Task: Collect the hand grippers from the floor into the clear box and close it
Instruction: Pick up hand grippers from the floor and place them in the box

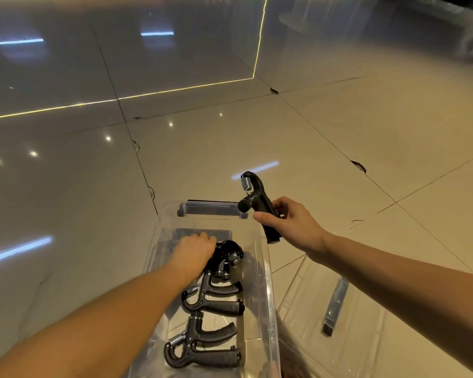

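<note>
Left hand (pixel 195 252): reaches into the far end of the clear box (pixel 265 285), fingers curled down over the handles of the far hand gripper (pixel 228 253); that gripper's black head and spring stick out just right of the knuckles.

Middle hand gripper (pixel 216 296): grey, lying flat on the box bottom, just nearer than the left hand, spring to the left, handles pointing right.

Near hand gripper (pixel 200 347): grey, flat on the box bottom at the near end, same orientation, apart from the hand.

Right hand (pixel 292 225): raised over the far right corner of the box, thumb and fingers wrapped round one handle of the held hand gripper (pixel 257 197); spring end points up and away.

Lid (pixel 366 336): clear, flat on the tiled floor (pixel 230 132), just right of the box, below the right forearm.
</note>
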A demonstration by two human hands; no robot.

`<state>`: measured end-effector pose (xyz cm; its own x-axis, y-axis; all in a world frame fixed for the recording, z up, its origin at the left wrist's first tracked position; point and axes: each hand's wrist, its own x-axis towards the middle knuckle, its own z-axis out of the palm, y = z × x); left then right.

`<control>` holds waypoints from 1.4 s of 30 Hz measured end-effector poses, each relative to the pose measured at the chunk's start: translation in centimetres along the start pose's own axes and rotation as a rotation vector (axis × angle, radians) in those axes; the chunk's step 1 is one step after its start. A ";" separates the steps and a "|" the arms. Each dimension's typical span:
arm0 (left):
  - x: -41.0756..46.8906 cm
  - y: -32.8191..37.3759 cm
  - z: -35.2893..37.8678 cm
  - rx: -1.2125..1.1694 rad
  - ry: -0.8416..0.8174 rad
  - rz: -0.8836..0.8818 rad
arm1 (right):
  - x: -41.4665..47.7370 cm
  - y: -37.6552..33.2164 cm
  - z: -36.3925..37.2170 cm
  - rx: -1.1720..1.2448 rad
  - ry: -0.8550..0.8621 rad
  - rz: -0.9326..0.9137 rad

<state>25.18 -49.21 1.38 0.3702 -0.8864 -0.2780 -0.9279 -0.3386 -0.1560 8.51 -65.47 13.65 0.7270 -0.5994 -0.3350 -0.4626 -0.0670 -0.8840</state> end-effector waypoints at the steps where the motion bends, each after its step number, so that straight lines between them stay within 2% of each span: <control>1: 0.1 -0.1 0.0 -0.059 -0.002 -0.027 | 0.0 0.1 0.0 0.006 0.000 0.000; 8: 0.0 -0.3 1.3 -0.354 -0.019 -0.284 | 0.4 0.3 -0.1 0.033 -0.003 0.006; 15: -0.4 0.7 3.0 -0.681 0.013 -0.388 | 0.7 0.6 -0.1 0.012 0.004 0.001; 21: -0.2 0.8 3.1 -0.660 0.043 -0.399 | 0.8 0.6 -0.1 0.004 -0.001 0.005; 27: -0.5 0.3 1.2 -0.705 -0.075 -0.388 | 0.9 0.5 -0.1 -0.049 0.024 0.013; 30: -0.9 -0.1 -2.1 -0.933 -0.022 -0.429 | 0.5 -0.2 0.2 -0.082 0.035 -0.007; 33: -1.8 -1.0 -7.7 -1.391 0.196 -0.456 | 0.2 -1.0 0.7 -0.164 0.056 -0.053; 35: -2.6 -1.6 -11.7 -1.640 0.276 -0.397 | 0.1 -1.5 0.9 -0.235 0.073 -0.089; 38: -3.1 -2.6 -15.2 -1.589 0.264 -0.256 | 0.1 -2.1 1.2 -0.397 0.047 -0.163; 42: -4.2 -4.3 -16.4 -1.348 0.028 -0.124 | -0.6 -2.5 2.0 -0.588 -0.020 -0.280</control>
<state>26.88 -49.24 18.77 0.4679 -0.8282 -0.3084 -0.2161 -0.4456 0.8688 10.20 -63.36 15.44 0.8672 -0.4810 -0.1291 -0.4506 -0.6473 -0.6147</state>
